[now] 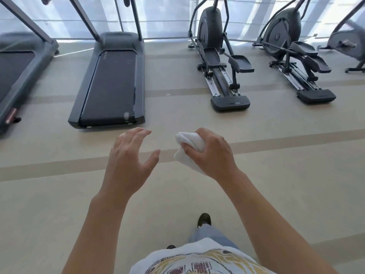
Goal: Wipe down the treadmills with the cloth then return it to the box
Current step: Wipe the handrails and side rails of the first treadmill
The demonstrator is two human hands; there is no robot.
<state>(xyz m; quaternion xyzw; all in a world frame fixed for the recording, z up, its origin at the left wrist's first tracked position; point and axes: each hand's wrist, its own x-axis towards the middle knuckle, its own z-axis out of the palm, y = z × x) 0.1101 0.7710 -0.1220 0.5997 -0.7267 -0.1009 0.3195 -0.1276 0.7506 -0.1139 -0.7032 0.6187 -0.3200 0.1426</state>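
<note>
Head view shows your right hand (210, 153) bunched round the white cloth (189, 149), its fingers curled over the wad while a loose corner hangs below. Your left hand (128, 157) is spread and holds nothing, just beside the cloth at 9 o'clock. 2 treadmills stand on the floor: the nearer treadmill (110, 82) at 11 o'clock, the other treadmill (17, 72) at 10 o'clock. No box is in view. You seem to be between machines or about to start; next, step to a treadmill and press the cloth flat against it.
</note>
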